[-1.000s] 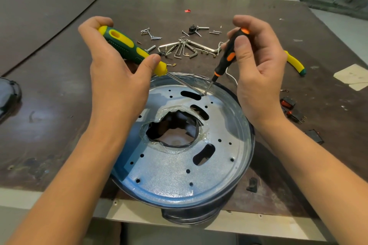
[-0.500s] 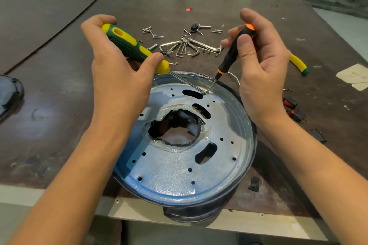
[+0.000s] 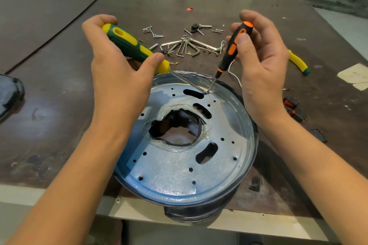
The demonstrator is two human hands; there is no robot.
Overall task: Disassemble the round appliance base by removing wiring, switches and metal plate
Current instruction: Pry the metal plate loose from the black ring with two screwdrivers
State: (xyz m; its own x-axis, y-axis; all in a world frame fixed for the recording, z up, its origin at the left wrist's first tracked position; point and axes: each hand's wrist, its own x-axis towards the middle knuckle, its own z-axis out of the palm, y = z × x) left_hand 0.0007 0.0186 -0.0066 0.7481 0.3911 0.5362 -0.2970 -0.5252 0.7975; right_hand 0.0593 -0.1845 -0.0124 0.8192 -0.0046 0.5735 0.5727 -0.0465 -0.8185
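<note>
The round appliance base (image 3: 251, 135) stands tilted at the table's near edge, its rim wrapped in clear film. Inside lies the perforated metal plate (image 3: 175, 169) with a ragged central hole. My left hand (image 3: 119, 77) grips a green-and-yellow screwdriver (image 3: 131, 45), its shaft slanting down to the plate's far edge. My right hand (image 3: 260, 61) holds a slim black-and-orange screwdriver (image 3: 232, 49) nearly upright. Both tips meet at one spot by the far slot (image 3: 207, 92). A white wire (image 3: 235, 77) curls behind the rim.
Loose screws, hex keys and brackets (image 3: 185, 45) lie scattered beyond the base. Red rocker switches (image 3: 294, 107) and a black part (image 3: 318, 135) sit to the right, a small black piece (image 3: 254, 183) near the front. A yellow-handled tool (image 3: 297, 61) lies far right, a dark cover (image 3: 10, 95) far left.
Both hands and their screwdrivers have stayed at the same spot on the plate's far edge; the view has only shifted slightly.
</note>
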